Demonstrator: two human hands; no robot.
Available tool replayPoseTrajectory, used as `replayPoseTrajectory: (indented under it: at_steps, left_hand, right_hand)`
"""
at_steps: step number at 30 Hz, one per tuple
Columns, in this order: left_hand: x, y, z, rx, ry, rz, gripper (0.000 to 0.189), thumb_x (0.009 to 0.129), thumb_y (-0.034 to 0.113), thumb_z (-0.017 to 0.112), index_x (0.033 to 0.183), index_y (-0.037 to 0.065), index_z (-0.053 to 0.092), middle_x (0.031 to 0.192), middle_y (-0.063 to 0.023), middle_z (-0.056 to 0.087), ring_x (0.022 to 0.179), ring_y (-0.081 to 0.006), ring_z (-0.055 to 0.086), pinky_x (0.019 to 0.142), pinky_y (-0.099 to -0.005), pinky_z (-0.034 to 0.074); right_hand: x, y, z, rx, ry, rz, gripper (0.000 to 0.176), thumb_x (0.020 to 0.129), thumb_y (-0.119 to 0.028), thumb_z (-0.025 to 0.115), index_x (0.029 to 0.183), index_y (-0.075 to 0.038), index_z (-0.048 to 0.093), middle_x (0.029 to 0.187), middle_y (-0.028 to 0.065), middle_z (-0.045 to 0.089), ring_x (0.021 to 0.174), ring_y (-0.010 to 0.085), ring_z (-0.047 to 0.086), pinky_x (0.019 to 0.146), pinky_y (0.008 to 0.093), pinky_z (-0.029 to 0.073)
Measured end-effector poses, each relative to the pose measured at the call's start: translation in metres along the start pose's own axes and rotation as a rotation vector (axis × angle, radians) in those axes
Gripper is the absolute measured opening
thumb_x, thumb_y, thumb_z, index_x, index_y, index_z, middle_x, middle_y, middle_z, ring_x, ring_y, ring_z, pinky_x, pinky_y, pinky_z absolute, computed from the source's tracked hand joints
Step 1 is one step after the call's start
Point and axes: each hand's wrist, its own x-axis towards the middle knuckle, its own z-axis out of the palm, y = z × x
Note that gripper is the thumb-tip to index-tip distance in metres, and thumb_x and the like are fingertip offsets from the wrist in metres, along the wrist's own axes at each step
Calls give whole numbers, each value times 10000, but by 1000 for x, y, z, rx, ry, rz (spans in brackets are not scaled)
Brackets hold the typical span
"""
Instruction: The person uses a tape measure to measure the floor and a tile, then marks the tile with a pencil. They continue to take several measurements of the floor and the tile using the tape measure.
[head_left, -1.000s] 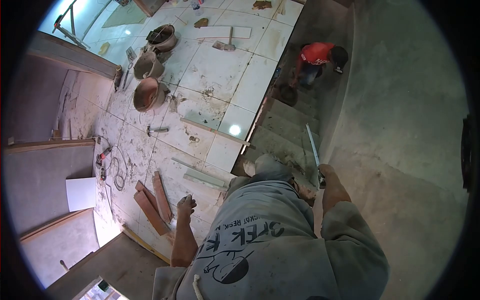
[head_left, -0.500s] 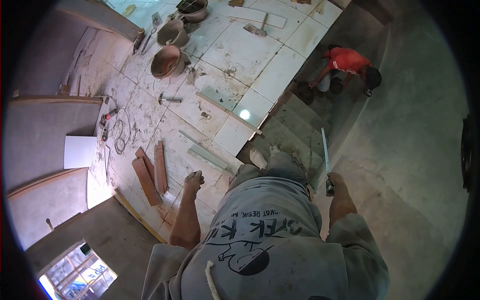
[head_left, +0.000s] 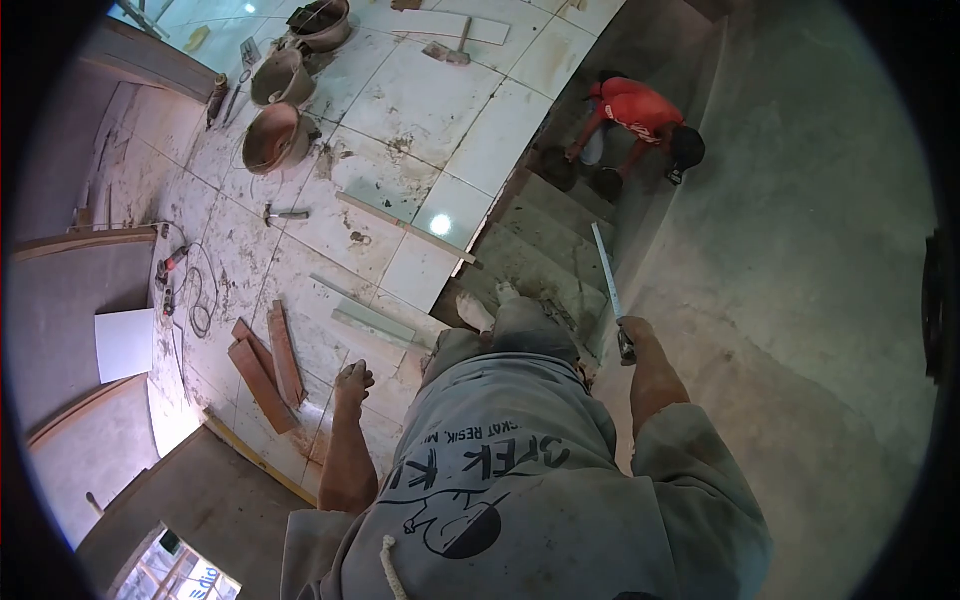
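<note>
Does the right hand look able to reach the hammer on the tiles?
Probably not: the right hand grips a long metal strip, and the hammer lies far off, beyond the left hand.

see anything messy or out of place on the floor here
Yes. The tiled floor is smeared with grey muck, a hammer lies loose on it, and a cable sprawls tangled near the wall. The tape measure in the right hand looks fine.

The long, thin, pale metal measuring strip (head_left: 606, 275) sticks out stiff and straight from the right hand (head_left: 637, 338). Its far end points over the grey steps (head_left: 530, 255).
</note>
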Motion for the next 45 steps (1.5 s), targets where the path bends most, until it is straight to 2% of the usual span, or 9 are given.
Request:
replayPoseTrajectory:
  at_steps: [2, 5, 16, 19, 25, 27, 33, 43, 45]
  left_hand:
    - [2, 3, 1, 13, 0, 5, 391, 876, 356, 517, 1093, 36, 570, 911, -73, 638, 743, -143, 609, 576, -296, 428]
    - [5, 5, 3, 18, -8, 16, 393, 881, 361, 515, 1099, 40, 570, 918, -71, 637, 752, -140, 608, 582, -293, 428]
    - [12, 5, 0, 10, -15, 32, 396, 882, 370, 519, 1098, 42, 570, 888, -60, 631, 719, -134, 599, 571, -288, 426]
    - [11, 5, -4, 13, -46, -11, 407, 877, 409, 513, 1130, 91, 542, 986, -73, 629, 848, -176, 608, 708, -354, 447]
    - [6, 5, -3, 24, -51, 14, 413, 879, 411, 514, 1133, 85, 538, 992, -74, 629, 827, -163, 606, 679, -339, 440]
    - [10, 2, -4, -11, -15, 15, 407, 877, 364, 522, 1124, 43, 562, 931, -73, 643, 758, -152, 615, 580, -300, 431]
    - [11, -4, -5, -19, -42, -15, 381, 880, 407, 515, 1090, 92, 555, 950, -55, 629, 814, -156, 606, 674, -333, 439]
    - [13, -7, -11, -9, -21, -17, 420, 873, 410, 517, 1145, 91, 540, 991, -67, 634, 832, -161, 608, 683, -344, 448]
    - [9, -4, -8, -58, 30, 58, 397, 863, 375, 542, 1058, 33, 594, 870, -63, 643, 711, -142, 613, 534, -267, 422]
  right_hand:
    - [-11, -2, 0, -29, 13, 16, 340, 803, -273, 564, 1026, -17, 565, 923, 180, 534, 740, 355, 559, 543, 543, 508]
    - [2, 9, 2, -24, 7, 14, 303, 831, -314, 571, 983, -54, 546, 795, 161, 504, 639, 343, 543, 563, 595, 513]
    - [8, 18, 7, -29, -7, 20, 298, 835, -313, 563, 972, -50, 543, 830, 167, 505, 658, 353, 543, 566, 597, 505]
    - [-2, 15, 6, -36, -13, 1, 310, 834, -311, 565, 994, -46, 545, 862, 172, 507, 684, 358, 547, 575, 595, 509]
    - [-19, -4, 10, -50, 21, 14, 332, 836, -318, 568, 1012, -37, 545, 882, 175, 508, 718, 350, 555, 595, 583, 518]
    - [-23, -9, 8, -51, 21, 9, 333, 836, -320, 568, 1007, -34, 547, 881, 173, 508, 714, 346, 555, 596, 582, 518]
    - [-14, -12, 7, -78, 8, -2, 327, 832, -324, 574, 987, -36, 556, 863, 171, 513, 668, 346, 552, 583, 581, 520]
    - [-10, -3, 8, -60, -6, -46, 316, 822, -319, 581, 975, -44, 558, 834, 163, 513, 661, 343, 557, 552, 584, 517]
    - [-10, -1, 15, -66, -30, -55, 319, 820, -321, 584, 985, -49, 555, 842, 165, 515, 667, 345, 559, 554, 586, 516]
